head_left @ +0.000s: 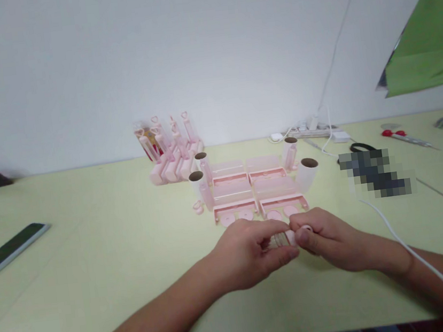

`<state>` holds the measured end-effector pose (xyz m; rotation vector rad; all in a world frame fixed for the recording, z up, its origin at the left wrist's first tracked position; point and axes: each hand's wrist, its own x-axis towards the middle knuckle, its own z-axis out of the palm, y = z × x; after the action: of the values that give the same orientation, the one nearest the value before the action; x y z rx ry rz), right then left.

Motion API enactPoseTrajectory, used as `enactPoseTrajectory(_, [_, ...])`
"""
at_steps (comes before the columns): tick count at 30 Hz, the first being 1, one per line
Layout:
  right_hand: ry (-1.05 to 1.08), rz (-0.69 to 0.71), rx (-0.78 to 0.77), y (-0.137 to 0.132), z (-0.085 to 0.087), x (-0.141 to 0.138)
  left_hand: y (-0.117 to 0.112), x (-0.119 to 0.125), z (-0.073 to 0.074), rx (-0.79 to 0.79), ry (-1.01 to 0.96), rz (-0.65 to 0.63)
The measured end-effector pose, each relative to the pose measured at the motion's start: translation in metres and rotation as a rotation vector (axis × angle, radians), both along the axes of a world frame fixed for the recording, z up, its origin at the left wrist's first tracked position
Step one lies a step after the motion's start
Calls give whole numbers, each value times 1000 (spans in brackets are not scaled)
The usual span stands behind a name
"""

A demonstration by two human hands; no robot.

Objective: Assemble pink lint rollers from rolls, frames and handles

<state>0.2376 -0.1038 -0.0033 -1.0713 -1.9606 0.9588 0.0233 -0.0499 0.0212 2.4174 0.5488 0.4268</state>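
Small clear cylinder (280, 240) held up over the near part of the pale yellow table (99, 288), between the two hands. Its body is gripped between left hand's (246, 254) thumb and fingers; its pink collar (290, 238) is exposed at the right end. Right hand (329, 239) is closed about that end, a pale ring-like part (306, 228) showing at the fingers; exact finger contact cannot be told. Just beyond the hands, flat pink discs (228, 219) are laid before pink trays (237, 209) set in two rows. Trays are flanked by upright white tubes (307, 177), brown inside. Farther back left, pink bases (173, 172) with upright loop-topped handles (161, 141) are grouped near the wall.
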Motion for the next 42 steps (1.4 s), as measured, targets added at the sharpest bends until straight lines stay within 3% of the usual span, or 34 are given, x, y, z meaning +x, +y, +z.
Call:
enactPoseTrajectory(4, [75,-36,51,3,5,7,5,-1,-1,-127,-119,-10])
enactPoseTrajectory(7, [287,-50,-49,8,3,9,12,-3,-1,-172,-231,34])
enactPoseTrajectory(11, [563,-68,-375,12,-4,5,18,-6,0,7,-364,29])
enactPoseTrajectory(16, [660,-60,-699,11,-5,-3,9,-10,0,208,-444,-21])
enactPoseTrajectory(19, [723,-81,-722,11,-8,-5,2,-7,-3,317,-379,-133])
enactPoseTrajectory(22, [759,-183,-617,14,-8,1,0,-2,-9,359,-276,-178])
enactPoseTrajectory(24, [673,-284,-480,16,-2,11,1,1,-13,329,-210,-181])
enactPoseTrajectory(26, [487,-469,-256,19,8,29,3,3,-16,278,-175,-183])
enactPoseTrajectory(28, [180,-745,98,22,18,50,5,3,-17,232,-162,-178])
enactPoseTrajectory(30, [-133,-933,294,28,25,70,7,2,-18,199,-148,-177])
enactPoseTrajectory(34, [-522,-863,174,43,20,92,7,0,-19,152,-99,-190])
enactPoseTrajectory(42, [-644,-776,63,62,-1,93,8,1,-18,151,-47,-232])
